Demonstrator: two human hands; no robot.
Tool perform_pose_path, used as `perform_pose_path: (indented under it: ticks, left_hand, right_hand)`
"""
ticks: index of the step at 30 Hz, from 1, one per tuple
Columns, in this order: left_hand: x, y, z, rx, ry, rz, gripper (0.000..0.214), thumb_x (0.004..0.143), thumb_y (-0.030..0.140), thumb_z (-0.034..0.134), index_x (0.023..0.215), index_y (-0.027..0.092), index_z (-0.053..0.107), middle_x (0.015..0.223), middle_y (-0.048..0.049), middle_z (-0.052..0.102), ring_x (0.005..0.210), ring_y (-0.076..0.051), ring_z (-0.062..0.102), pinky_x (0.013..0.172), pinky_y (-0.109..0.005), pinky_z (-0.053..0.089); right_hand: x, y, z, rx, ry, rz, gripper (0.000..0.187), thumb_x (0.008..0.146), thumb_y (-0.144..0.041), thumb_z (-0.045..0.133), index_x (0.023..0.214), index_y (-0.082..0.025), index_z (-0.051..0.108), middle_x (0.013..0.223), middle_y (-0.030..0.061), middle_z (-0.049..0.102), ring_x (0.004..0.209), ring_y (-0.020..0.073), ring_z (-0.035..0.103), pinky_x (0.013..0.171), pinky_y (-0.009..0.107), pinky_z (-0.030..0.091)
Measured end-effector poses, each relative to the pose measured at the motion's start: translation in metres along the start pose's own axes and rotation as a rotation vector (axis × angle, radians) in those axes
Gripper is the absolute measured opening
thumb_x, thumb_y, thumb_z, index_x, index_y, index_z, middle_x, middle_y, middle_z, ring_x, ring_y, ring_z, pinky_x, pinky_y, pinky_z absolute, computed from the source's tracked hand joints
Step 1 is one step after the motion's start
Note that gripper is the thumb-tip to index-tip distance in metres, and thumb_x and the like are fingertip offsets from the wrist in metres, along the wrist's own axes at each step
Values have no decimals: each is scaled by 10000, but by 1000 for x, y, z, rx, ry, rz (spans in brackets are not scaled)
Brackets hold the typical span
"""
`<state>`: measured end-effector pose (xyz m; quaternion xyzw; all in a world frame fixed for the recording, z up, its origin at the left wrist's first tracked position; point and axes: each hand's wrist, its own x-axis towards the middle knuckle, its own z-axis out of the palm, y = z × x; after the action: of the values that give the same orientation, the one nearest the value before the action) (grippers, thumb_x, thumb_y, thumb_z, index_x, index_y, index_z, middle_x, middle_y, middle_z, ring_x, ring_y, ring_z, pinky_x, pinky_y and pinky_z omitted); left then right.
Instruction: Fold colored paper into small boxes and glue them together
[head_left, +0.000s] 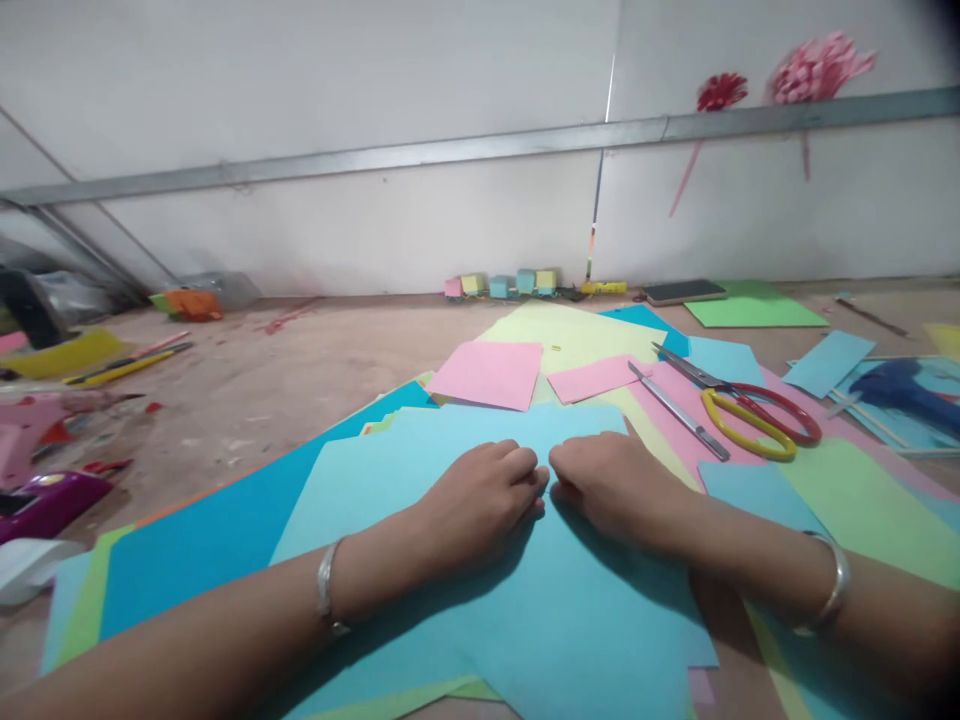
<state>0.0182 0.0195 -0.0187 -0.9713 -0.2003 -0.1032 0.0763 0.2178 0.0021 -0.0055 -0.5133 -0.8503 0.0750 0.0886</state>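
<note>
My left hand [487, 495] and my right hand [616, 485] rest close together over a light blue sheet of paper [577, 640], with a narrow gap between them. Both have their fingers curled in, knuckles up. Whatever is in the fingers is hidden from this angle. Beyond the hands lie a pink paper square [487, 374] and a narrower pink paper piece [592, 380]. To the right of my right hand are scissors [742, 405] with one red and one yellow handle, blades apart. Beside them lies a slim, pointed metal tool [681, 412].
Layered coloured sheets spread under both arms, including a darker blue sheet [217, 540]. On the left sit a purple stapler-like object [56, 503] and a pink glue gun [37, 425]; a blue glue gun [904, 395] lies right. Small paper cubes [501, 286] line the wall.
</note>
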Motion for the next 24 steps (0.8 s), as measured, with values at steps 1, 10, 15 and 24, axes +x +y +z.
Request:
perform_pose_path:
  ticks: [1, 10, 15, 24]
  left_hand:
    - [1, -1, -1, -3, -8, -2, 266, 961, 219, 399, 863, 140, 633, 753, -59, 570, 648, -189, 476, 558, -321, 376]
    - [0, -7, 1, -155, 111, -80, 186, 929, 254, 479, 982, 154, 627, 1001, -117, 629, 852, -229, 574, 726, -380, 480]
    - [0, -9, 6, -177, 132, -159, 431, 899, 281, 552, 1286, 114, 465, 1108, -153, 632, 994, -282, 583, 817, -453, 499]
    - [-2, -8, 11, -210, 154, -278, 678, 856, 245, 622, 1410, 96, 260, 1033, -132, 657, 891, -264, 611, 755, -427, 514]
  right_hand:
    - [-1, 3, -5, 37, -79, 17, 146, 804, -166, 592, 669, -194, 544, 688, 9, 624, 623, 147, 498, 557, 278, 239]
    - [-2, 51, -47, 115, -147, 202, 186, 732, -185, 625, 574, -209, 529, 599, -3, 589, 562, 148, 509, 511, 272, 328]
    - [6, 37, -24, 223, 37, 231, 133, 839, -282, 522, 843, -185, 613, 795, 50, 676, 726, 183, 601, 637, 290, 435]
    - [0, 15, -21, 495, 207, 241, 290, 719, -252, 635, 1002, -197, 611, 744, -12, 634, 679, 158, 598, 658, 292, 485]
